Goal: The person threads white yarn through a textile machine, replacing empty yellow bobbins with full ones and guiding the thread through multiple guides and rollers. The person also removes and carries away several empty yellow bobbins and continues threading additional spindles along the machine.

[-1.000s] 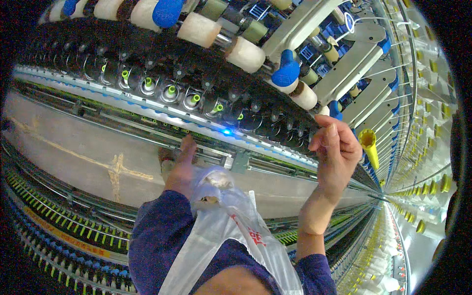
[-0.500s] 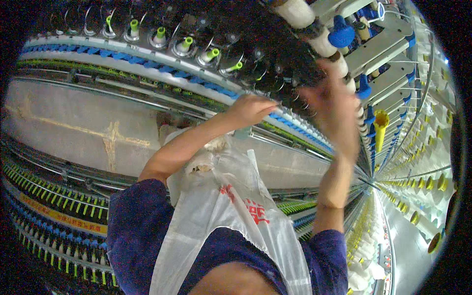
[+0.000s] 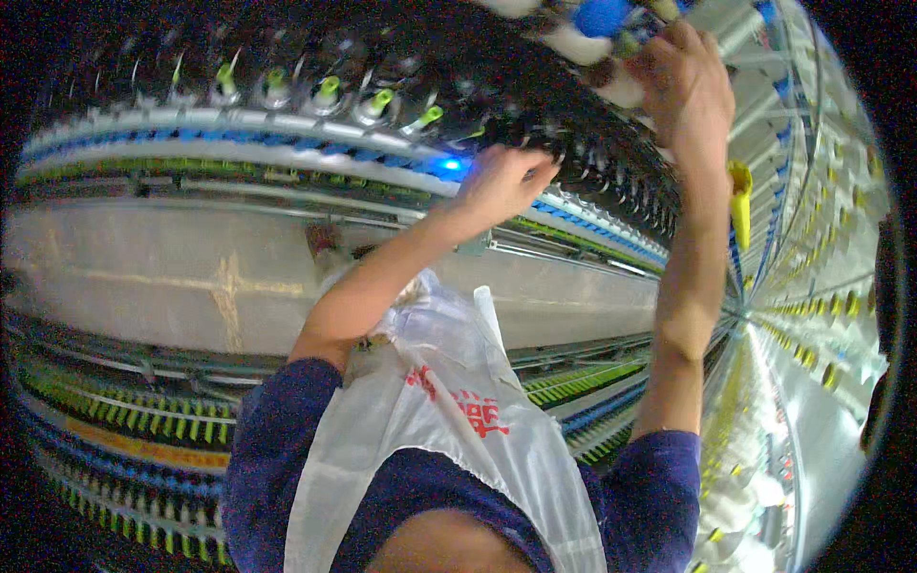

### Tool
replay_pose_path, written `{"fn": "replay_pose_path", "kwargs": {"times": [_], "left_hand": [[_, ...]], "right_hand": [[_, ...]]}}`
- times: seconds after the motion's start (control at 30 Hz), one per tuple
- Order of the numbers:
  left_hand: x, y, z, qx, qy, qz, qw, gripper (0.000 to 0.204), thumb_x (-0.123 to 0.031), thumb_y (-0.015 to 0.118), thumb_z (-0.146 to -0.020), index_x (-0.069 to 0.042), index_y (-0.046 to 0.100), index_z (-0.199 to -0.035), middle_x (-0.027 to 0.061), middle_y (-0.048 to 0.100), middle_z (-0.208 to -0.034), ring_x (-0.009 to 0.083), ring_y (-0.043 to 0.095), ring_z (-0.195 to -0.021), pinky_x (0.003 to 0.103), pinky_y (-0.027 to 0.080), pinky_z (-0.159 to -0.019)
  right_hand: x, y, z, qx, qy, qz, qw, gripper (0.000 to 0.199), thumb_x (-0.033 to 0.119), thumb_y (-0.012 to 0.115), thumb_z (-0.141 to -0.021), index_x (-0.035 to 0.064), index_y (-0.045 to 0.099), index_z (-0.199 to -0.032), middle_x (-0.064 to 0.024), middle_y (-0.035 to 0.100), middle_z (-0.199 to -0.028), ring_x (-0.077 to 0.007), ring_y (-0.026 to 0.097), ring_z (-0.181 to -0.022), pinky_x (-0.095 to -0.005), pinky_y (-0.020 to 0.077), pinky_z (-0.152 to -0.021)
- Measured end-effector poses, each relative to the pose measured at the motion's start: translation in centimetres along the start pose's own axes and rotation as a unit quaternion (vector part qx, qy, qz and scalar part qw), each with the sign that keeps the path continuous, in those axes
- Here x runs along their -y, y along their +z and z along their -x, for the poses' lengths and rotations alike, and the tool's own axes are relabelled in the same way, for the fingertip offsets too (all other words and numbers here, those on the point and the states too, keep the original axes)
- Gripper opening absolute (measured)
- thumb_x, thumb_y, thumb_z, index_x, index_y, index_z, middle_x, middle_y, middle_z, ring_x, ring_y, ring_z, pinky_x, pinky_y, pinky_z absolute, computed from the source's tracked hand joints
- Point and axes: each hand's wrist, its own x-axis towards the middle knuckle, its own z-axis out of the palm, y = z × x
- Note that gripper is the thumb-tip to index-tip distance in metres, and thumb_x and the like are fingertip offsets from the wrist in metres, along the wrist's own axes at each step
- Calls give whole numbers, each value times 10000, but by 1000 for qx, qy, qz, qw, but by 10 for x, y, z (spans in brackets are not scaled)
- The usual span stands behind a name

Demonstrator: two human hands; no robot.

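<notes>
On the near side of a long spinning frame, my left hand (image 3: 506,186) is over the blue-and-white rail (image 3: 315,141), with thumb and fingers curled together. What it pinches, if anything, is too small to see. Several upright spindles with green tube tops (image 3: 329,91) stand just left of it. My right hand (image 3: 690,100) is raised to the drafting rollers at the upper right, fingers bent against them beside a white roller (image 3: 578,43) and a blue knob (image 3: 602,15). Its fingertips are partly hidden and slightly blurred. A small blue light (image 3: 451,164) glows by my left wrist.
A yellow tube (image 3: 740,205) stands right of my right forearm. Rows of yellow-and-white bobbins (image 3: 836,306) fill the right side. Behind me, across the grey aisle floor (image 3: 124,258), runs another machine with green spindles (image 3: 143,411). I wear a white apron (image 3: 449,372).
My right hand has moved up and slightly right to the rollers. My left hand has shifted slightly right along the rail, its fingers more curled. A blue light now shows beside it.
</notes>
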Motion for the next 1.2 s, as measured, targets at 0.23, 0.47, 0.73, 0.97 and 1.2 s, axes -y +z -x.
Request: {"fn": "replay_pose_path", "kwargs": {"times": [0.23, 0.47, 0.73, 0.97, 1.2], "left_hand": [[-1, 61, 39, 196, 33, -89, 976, 239, -265, 565, -857, -64, 636, -750, 188, 609, -672, 363, 606, -602, 477, 465, -547], [-113, 148, -62, 94, 464, -221, 853, 171, -74, 598, -817, -43, 639, -980, 128, 653, -894, 294, 641, -802, 378, 532, -683], [-180, 194, -229, 138, 349, -505, 777, 454, -455, 724, -715, -63, 606, -914, 147, 631, -827, 323, 601, -740, 425, 479, -654], [-129, 285, -58, 192, 269, -549, 768, 326, -351, 636, -850, -64, 620, -1004, 125, 636, -794, 247, 611, -685, 347, 488, -601], [-100, 647, 4, 598, 389, -400, 575, 473, -250, 747, -647, -34, 592, -1038, 140, 589, -893, 275, 583, -879, 387, 470, -837]], "right_hand": [[62, -11, 189, -54, 217, -313, 923, 179, 66, 723, -668, 49, 595, -792, -107, 585, -856, -304, 560, -825, -392, 455, -710], [118, 8, 396, 46, 549, -313, 774, 318, 229, 665, -798, 60, 577, -1053, -156, 600, -909, -357, 591, -763, -433, 486, -631], [171, 16, 591, 156, 717, -305, 607, 326, 270, 598, -811, 38, 598, -1040, -186, 631, -994, -357, 604, -931, -442, 498, -792], [97, 69, 731, 100, 731, -284, 613, 395, 251, 630, -822, 35, 531, -1137, -159, 582, -1046, -336, 547, -1002, -404, 451, -848], [-68, 155, 824, 182, 610, -353, 685, 953, 310, 751, -663, 120, 221, -1433, -145, 531, -1177, -336, 528, -1065, -422, 416, -917]]}}
